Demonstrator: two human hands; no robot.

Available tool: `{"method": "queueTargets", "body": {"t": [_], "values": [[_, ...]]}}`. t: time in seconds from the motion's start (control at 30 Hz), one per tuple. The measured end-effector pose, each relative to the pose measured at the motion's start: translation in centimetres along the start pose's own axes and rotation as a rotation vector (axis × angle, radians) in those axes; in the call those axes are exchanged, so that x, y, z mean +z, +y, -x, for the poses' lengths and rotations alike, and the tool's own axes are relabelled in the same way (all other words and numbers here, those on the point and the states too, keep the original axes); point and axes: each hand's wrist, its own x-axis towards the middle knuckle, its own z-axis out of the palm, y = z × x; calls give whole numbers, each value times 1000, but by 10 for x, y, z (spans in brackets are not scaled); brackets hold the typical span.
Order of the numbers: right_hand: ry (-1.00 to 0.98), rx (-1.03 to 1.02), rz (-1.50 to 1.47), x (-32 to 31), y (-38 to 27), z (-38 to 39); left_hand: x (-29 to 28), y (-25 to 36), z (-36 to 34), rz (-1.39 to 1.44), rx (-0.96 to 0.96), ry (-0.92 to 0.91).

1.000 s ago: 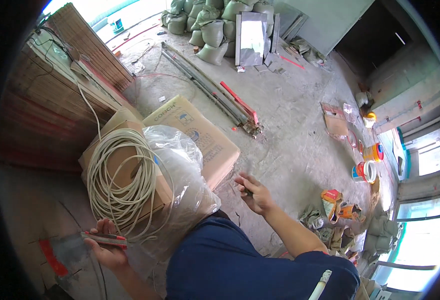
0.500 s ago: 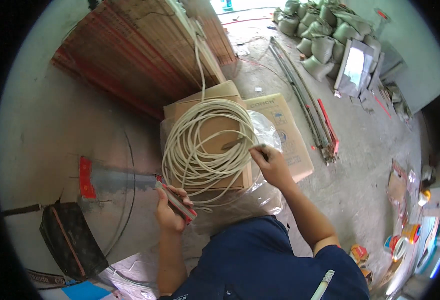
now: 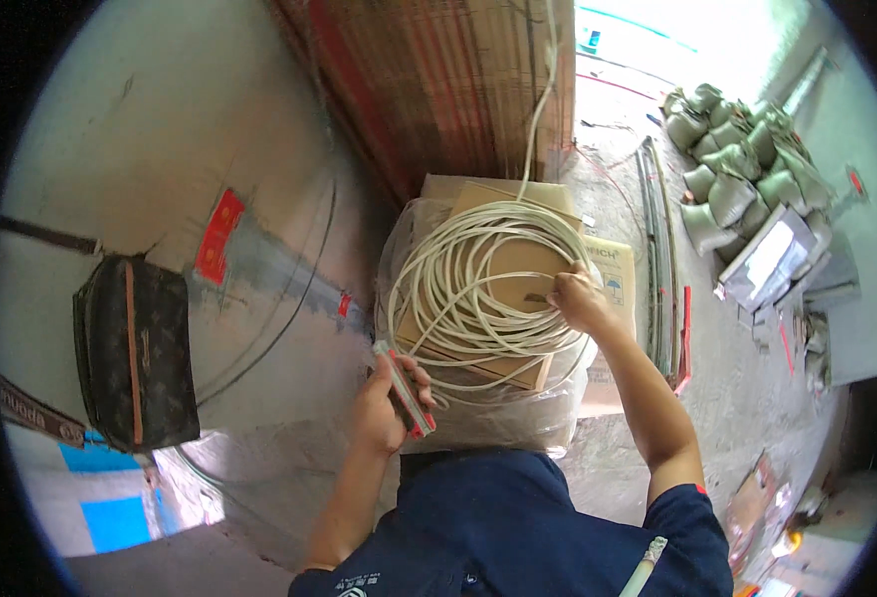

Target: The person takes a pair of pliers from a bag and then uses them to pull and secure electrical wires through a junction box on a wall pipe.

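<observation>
My left hand (image 3: 389, 398) is closed round a slim red and grey tool (image 3: 408, 391), held at the lower left of a loose coil of off-white cable (image 3: 458, 259). The coil lies on a brown cardboard box (image 3: 513, 259), with clear plastic wrap (image 3: 404, 224) round the stack beneath it. My right hand (image 3: 583, 303) has its fingers curled at the right side of the coil, touching it; what they grip is hidden. A length of cable runs up from the coil past tall wooden-brown stacked boards (image 3: 438, 70). A white cigarette-like stick (image 3: 643, 567) shows at the lower edge.
A dark bag (image 3: 130, 348) hangs at the left by the grey wall (image 3: 160, 129), which carries red patches (image 3: 218, 234). Greenish sacks (image 3: 732, 189) are piled at the upper right near a leaning framed panel (image 3: 762, 259). Long poles (image 3: 662, 259) lie on the floor (image 3: 717, 398).
The view has swung left toward the wall and bag. My right hand has moved from over the floor onto the coil's right side. My left hand still holds the tool, now more upright.
</observation>
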Motion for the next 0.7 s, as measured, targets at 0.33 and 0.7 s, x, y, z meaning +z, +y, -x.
{"method": "queueTargets", "body": {"t": [0.33, 0.7], "values": [[-244, -70, -1137, -1, -98, 87, 56, -20, -7, -196, 120, 48], [-505, 119, -1694, 27, -94, 110, 28, 5, 3, -190, 211, 261]]}}
